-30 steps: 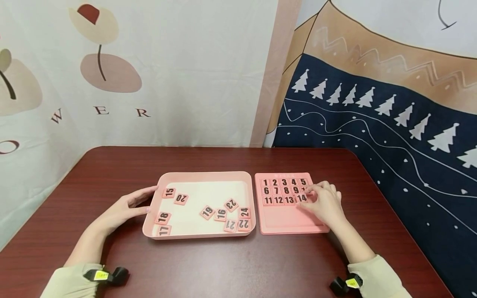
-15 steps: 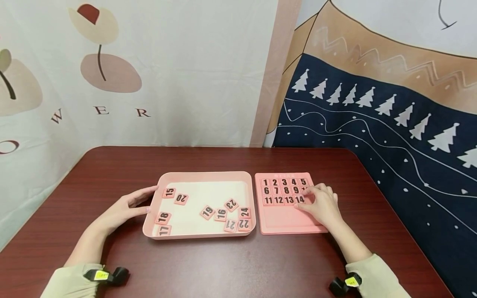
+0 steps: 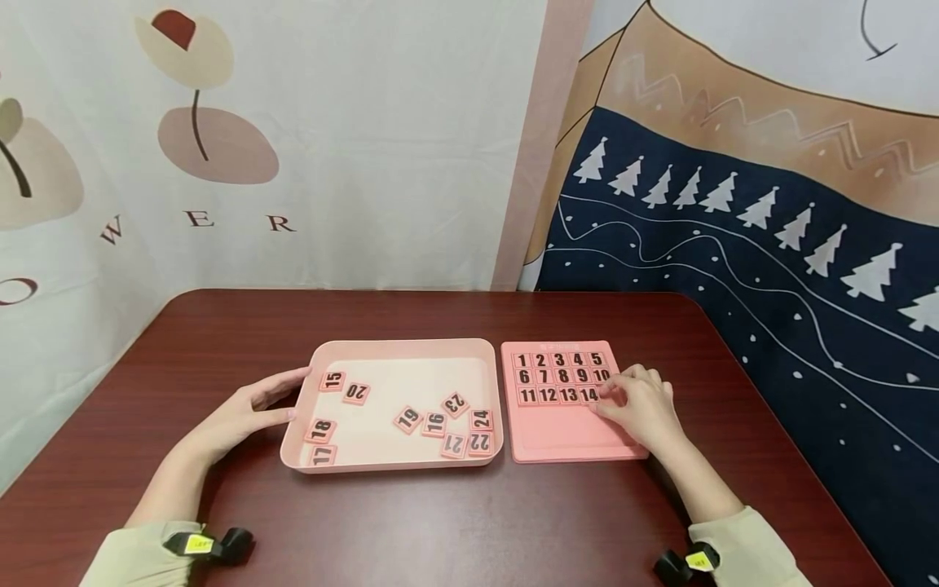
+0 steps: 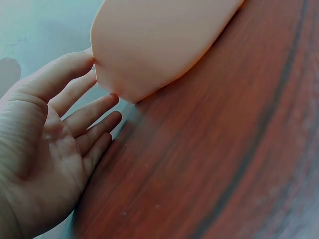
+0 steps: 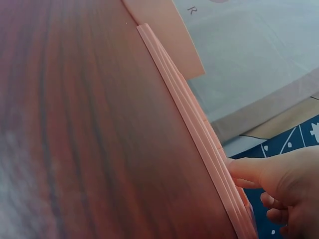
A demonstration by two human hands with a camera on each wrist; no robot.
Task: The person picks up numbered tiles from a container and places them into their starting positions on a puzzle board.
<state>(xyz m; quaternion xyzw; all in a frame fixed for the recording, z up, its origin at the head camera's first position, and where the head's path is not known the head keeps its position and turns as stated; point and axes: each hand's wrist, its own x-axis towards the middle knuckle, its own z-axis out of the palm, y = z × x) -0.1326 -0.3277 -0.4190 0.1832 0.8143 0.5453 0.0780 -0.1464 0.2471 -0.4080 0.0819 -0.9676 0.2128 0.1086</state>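
Observation:
My left hand touches the left rim of a shallow pink tray, its fingers mostly straight; the left wrist view shows the fingertips against the tray's outer wall. Inside the tray lie several loose number tiles, among them 15 and 19. To the right is a pink number board with tiles 1 to 14 in three rows. My right hand pinches number tile 14 at its right side with thumb and index finger. The right wrist view shows the thumb at the board's edge.
Tray and board stand side by side on a dark red-brown table. A printed pale cloth and a dark blue cloth with white trees hang behind it. Each sleeve carries a black wrist camera.
The right hand moves slightly left, then back right, baring tile 10. Tile 14 now lies level in its row. The left hand and the tray stay put.

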